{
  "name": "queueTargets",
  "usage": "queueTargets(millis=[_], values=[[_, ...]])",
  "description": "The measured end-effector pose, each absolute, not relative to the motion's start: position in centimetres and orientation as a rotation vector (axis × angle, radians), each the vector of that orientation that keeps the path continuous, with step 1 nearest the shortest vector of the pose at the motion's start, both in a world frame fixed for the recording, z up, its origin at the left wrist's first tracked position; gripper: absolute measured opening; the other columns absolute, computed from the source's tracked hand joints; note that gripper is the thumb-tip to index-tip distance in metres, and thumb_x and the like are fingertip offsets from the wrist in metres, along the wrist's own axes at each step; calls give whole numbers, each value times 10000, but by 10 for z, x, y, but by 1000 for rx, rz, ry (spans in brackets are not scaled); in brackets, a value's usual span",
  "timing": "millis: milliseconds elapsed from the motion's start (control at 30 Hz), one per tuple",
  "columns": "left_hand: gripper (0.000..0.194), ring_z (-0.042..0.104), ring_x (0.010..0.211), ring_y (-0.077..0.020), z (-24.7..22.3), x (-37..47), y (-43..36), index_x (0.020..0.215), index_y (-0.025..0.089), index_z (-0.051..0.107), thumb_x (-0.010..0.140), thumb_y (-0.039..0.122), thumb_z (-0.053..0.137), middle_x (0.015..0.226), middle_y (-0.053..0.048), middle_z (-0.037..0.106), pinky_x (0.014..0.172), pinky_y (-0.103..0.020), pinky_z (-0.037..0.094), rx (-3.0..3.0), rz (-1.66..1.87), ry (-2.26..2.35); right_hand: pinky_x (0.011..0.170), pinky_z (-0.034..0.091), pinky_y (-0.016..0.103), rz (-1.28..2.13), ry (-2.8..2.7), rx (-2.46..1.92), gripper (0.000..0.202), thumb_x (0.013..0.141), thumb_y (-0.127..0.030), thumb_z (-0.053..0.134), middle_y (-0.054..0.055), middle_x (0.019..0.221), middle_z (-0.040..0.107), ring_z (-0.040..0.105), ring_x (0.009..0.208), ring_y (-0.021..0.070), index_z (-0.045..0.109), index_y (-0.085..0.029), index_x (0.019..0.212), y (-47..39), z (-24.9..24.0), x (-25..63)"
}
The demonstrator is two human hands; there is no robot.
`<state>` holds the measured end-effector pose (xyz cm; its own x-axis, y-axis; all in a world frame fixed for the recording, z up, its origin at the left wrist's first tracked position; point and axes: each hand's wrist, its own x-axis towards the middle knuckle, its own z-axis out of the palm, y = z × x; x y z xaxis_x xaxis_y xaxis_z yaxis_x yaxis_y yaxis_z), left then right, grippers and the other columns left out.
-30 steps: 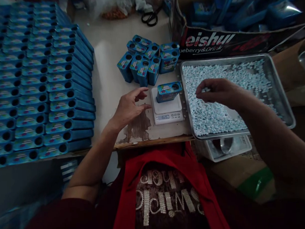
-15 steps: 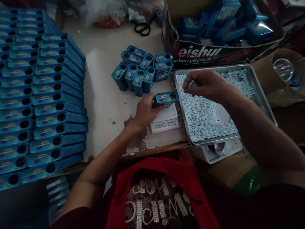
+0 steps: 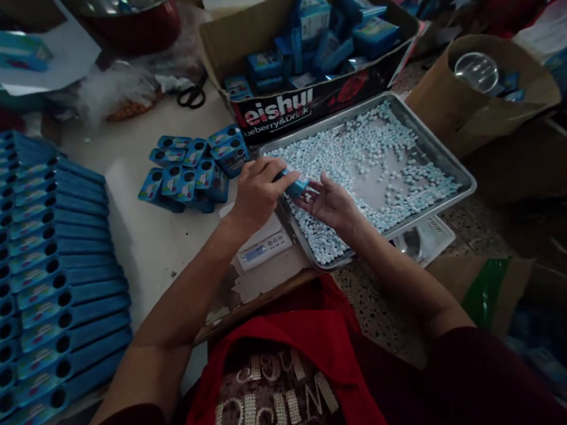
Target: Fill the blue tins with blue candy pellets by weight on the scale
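My left hand (image 3: 258, 190) is wrapped round a small blue tin (image 3: 296, 185), tilted on its side over the near left of the metal tray (image 3: 454, 153). Palm up, my right hand (image 3: 332, 206) lies open with its fingertips just under the tin's end; whether any candy rests on them I cannot tell. Small pale blue and white candies (image 3: 321, 233) cover much of the tray, thinner toward its middle. Under my left forearm is a white digital scale (image 3: 265, 249), its pan partly hidden and bearing no tin that I can see.
Several upright blue tins (image 3: 184, 185) are grouped behind the scale. Tall rows of tins (image 3: 66, 269) fill the left. An open cardboard box (image 3: 280, 107) of blue packs stands behind the tray. Black-handled scissors (image 3: 192, 96) lie farther back; a paper bag (image 3: 428, 105) stands right.
My left hand has lifted the tin from above the scale to the tray and tipped it. My right hand has come nearer and turned palm up. The view has swung right.
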<state>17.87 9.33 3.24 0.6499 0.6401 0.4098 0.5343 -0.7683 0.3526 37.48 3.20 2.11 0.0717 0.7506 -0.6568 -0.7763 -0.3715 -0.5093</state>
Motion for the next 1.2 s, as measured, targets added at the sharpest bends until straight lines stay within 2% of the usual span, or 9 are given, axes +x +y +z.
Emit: queueTargets(millis=[200, 367, 533, 733, 867, 967, 1033, 1133, 1200], values=[[430, 734, 1373, -349, 20, 175, 87, 1422, 368, 876, 1164, 142, 616, 1424, -76, 841, 1275, -591, 574, 2551, 948, 1124, 704, 698, 309, 1650, 174, -979, 267, 1295, -373, 461, 60, 936, 726, 711, 779, 218, 656, -233, 1178, 36, 21, 384], [385, 690, 1497, -359, 19, 179, 74, 1361, 373, 906, 1243, 235, 567, 1439, -85, 831, 1384, -619, 442, 2615, 948, 1073, 733, 700, 351, 1660, 146, -998, 321, 1283, -437, 492, 74, 908, 746, 699, 790, 240, 697, -208, 1190, 36, 21, 384], [405, 694, 1440, -330, 10, 180, 84, 1341, 361, 926, 1228, 193, 575, 1430, -79, 842, 1339, -558, 456, 2583, 958, 1135, 695, 697, 337, 1623, 176, -996, 274, 1288, -373, 486, 52, 888, 734, 703, 759, 228, 683, -215, 1182, 36, 19, 381], [384, 739, 1330, -306, -6, 165, 83, 1372, 353, 924, 1137, 129, 717, 1370, -72, 866, 1262, -500, 502, 2520, 1160, 1201, 707, 731, 349, 1656, 148, -971, 231, 1279, -327, 504, 43, 894, 750, 743, 759, 229, 671, -238, 1145, 37, 12, 377], [391, 767, 1288, -310, -14, 164, 78, 1323, 388, 944, 1149, 122, 718, 1342, -65, 885, 1294, -558, 473, 2572, 1182, 1211, 699, 724, 333, 1662, 94, -1021, 247, 1286, -360, 512, 48, 909, 743, 731, 746, 220, 679, -239, 1150, 39, 11, 372], [396, 774, 1306, -314, -14, 162, 78, 1306, 390, 947, 1139, 107, 725, 1347, -63, 881, 1333, -579, 447, 2532, 1271, 1204, 699, 736, 324, 1631, 74, -1029, 211, 1263, -275, 529, 33, 888, 738, 742, 725, 205, 674, -239, 1115, 38, 13, 368], [341, 785, 1285, -312, -12, 154, 77, 1322, 364, 942, 1127, 149, 762, 1324, -71, 877, 1307, -552, 492, 2434, 1337, 1219, 743, 761, 323, 1622, 56, -1027, 193, 1235, -207, 549, 50, 923, 776, 788, 770, 205, 680, -231, 1095, 36, 16, 366], [245, 808, 1201, -300, -15, 131, 70, 1313, 294, 926, 1085, 375, 888, 1261, -80, 868, 1178, -469, 618, 2119, 1370, 1249, 733, 742, 236, 1672, 16, -1042, 171, 1164, -80, 606, 77, 956, 814, 825, 816, 180, 725, -196, 1122, 33, 24, 368], [448, 827, 1129, -291, -22, 113, 61, 1294, 246, 899, 981, 553, 990, 1218, -80, 866, 1090, -429, 673, 1810, 1382, 1257, 645, 667, 140, 1680, -15, -1096, 225, 1126, 2, 605, 64, 920, 804, 790, 746, 126, 755, -164, 1153, 31, 30, 373]])
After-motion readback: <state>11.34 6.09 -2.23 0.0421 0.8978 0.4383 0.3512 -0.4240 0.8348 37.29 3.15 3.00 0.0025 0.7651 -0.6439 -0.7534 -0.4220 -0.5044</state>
